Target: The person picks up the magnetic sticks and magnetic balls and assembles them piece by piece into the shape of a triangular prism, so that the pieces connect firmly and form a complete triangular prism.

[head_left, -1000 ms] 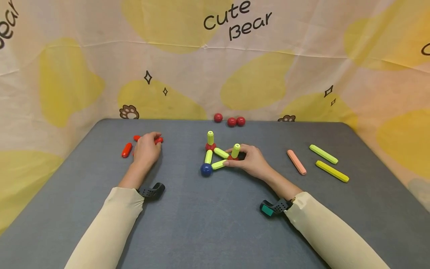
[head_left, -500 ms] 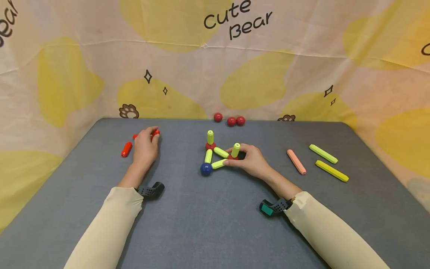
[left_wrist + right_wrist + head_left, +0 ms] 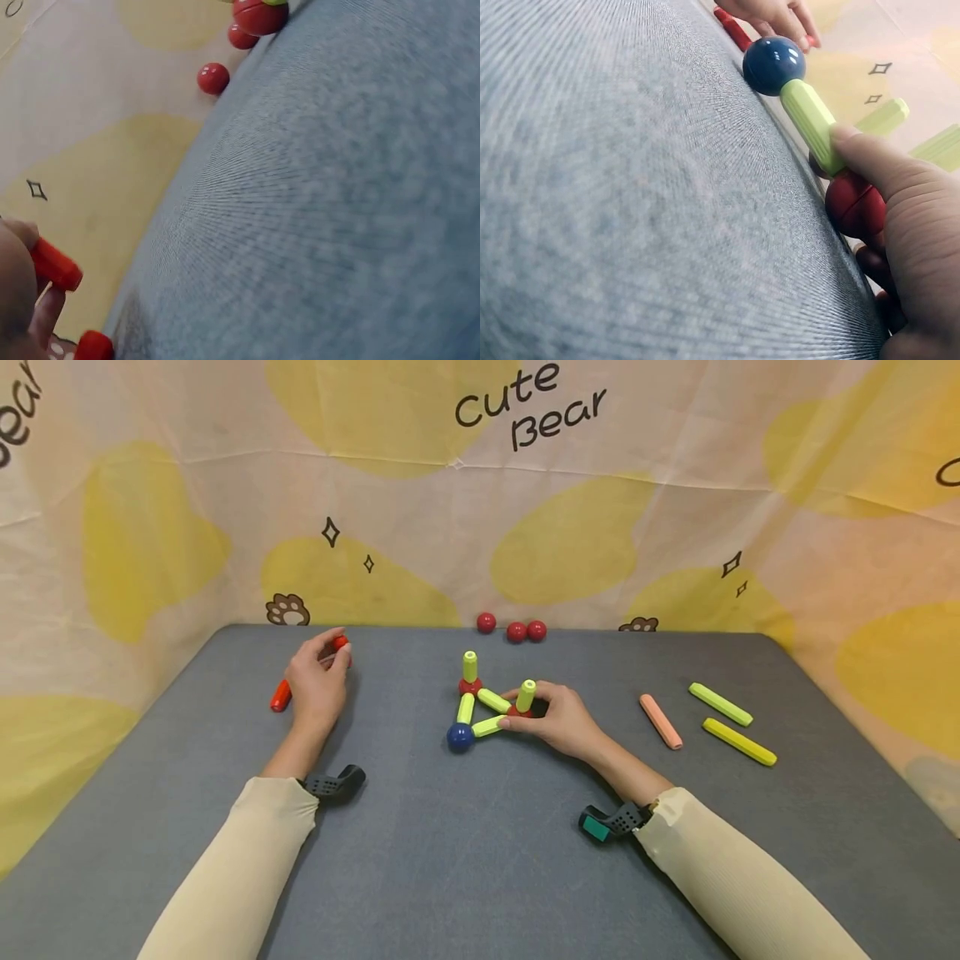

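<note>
My left hand (image 3: 317,683) is at the table's back left, pinching a short red stick (image 3: 58,266) between thumb and fingers. Another red stick (image 3: 94,346) shows just below it in the left wrist view. One more red stick (image 3: 281,696) lies beside the hand, partly covered by it. With thumb and fingers, my right hand (image 3: 562,722) grips the right corner of a triangular frame, at a red ball (image 3: 855,204) and the end of a light-green stick (image 3: 808,120). A blue ball (image 3: 461,737) forms the near corner. From each red-ball corner, a green stick (image 3: 470,667) stands up.
Several red balls (image 3: 516,632) sit along the table's back edge, near the printed cloth (image 3: 420,510). To the right lie a salmon stick (image 3: 662,722), a longer light-green stick (image 3: 721,703) and a yellow stick (image 3: 740,742) on the grey table (image 3: 450,860).
My left hand has lifted and shifted slightly back and left, and the red stick has risen with it. My right hand and the triangular frame have stayed in place.
</note>
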`<state>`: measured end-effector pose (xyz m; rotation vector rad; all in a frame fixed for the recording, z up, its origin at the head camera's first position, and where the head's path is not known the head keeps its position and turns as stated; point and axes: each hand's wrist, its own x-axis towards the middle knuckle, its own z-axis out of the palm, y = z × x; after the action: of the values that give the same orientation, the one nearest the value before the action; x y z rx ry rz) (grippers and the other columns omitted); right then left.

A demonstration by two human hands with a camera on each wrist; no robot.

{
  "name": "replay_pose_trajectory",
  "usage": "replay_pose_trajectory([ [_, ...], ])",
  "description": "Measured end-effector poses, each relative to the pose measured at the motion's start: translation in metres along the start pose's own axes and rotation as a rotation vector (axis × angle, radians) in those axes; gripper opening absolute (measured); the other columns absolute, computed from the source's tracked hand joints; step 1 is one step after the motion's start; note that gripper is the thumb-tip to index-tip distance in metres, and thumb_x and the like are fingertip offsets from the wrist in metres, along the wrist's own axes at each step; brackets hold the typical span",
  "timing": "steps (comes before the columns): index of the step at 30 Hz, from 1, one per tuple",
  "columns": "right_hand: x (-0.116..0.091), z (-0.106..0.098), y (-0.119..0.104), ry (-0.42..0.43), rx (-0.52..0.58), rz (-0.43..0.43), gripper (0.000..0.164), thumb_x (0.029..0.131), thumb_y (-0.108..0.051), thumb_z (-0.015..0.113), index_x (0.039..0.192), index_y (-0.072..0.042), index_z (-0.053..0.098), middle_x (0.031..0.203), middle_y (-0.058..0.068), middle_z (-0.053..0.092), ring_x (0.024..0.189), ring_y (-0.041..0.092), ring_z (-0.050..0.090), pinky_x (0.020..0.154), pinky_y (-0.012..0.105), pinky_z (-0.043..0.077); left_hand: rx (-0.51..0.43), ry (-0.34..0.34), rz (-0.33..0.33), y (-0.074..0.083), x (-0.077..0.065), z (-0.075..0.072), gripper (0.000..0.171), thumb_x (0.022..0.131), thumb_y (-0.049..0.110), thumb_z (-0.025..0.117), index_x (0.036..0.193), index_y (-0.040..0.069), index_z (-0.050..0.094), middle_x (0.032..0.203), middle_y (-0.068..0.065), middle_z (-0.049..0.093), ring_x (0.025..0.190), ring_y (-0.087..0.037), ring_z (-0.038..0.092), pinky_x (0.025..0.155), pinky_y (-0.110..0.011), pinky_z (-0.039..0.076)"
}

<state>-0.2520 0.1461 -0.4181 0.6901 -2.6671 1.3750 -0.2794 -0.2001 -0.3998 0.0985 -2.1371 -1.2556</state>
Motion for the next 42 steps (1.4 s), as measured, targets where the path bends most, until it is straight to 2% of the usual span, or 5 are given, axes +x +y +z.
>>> replay_pose_trajectory([
  [8,-0.001,0.000,0.000,0.019,-0.012,-0.014,0.017,0.083,-0.031,0.084,0.085,-0.019,0.074,0.115,-0.001,0.073,0.107,0.017,0.062,0.090,0.036,0.045,-0.243,-0.257,0.072,0.033,-0.012,0.015,0.029,0.093,0.016,0.074,0.120,0.006,0.074,0.109,-0.021,0.075,0.089,0.004,0.066,0.081,-0.010,0.052],
  [16,0.000,0.000,-0.002,0.071,-0.042,0.005,0.017,0.083,-0.032,0.084,0.091,-0.019,0.077,0.112,0.000,0.073,0.094,0.017,0.059,0.080,0.032,0.044,-0.305,-0.649,0.130,0.069,-0.042,0.037,0.034,0.087,0.013,0.080,0.118,0.000,0.073,0.109,-0.016,0.076,0.092,-0.010,0.072,0.082,-0.020,0.059],
  [32,0.000,0.001,-0.001,0.073,-0.072,0.012,0.019,0.084,-0.035,0.083,0.087,-0.018,0.073,0.117,0.001,0.073,0.095,0.017,0.061,0.080,0.032,0.044,-0.249,-0.760,0.104,0.049,-0.055,0.050,0.041,0.082,0.014,0.084,0.120,0.003,0.071,0.111,-0.015,0.074,0.098,-0.024,0.072,0.089,-0.035,0.061],
  [38,-0.002,0.000,0.000,-0.054,-0.047,-0.048,0.042,0.084,-0.039,0.082,0.120,-0.020,0.072,0.128,-0.003,0.070,0.119,0.017,0.061,0.102,0.043,0.047,-0.175,-0.731,0.085,0.037,-0.055,0.048,0.036,0.085,0.015,0.081,0.119,0.005,0.072,0.112,-0.015,0.075,0.097,-0.027,0.073,0.088,-0.040,0.060],
  [42,-0.001,-0.021,0.008,-0.182,0.046,-0.099,0.044,0.094,-0.032,0.072,0.134,-0.016,0.066,0.113,0.004,0.073,0.108,0.016,0.064,0.099,0.037,0.049,-0.179,-0.672,0.070,0.035,-0.053,0.051,0.035,0.088,0.013,0.078,0.121,0.004,0.071,0.113,-0.016,0.075,0.102,-0.029,0.073,0.093,-0.044,0.059],
])
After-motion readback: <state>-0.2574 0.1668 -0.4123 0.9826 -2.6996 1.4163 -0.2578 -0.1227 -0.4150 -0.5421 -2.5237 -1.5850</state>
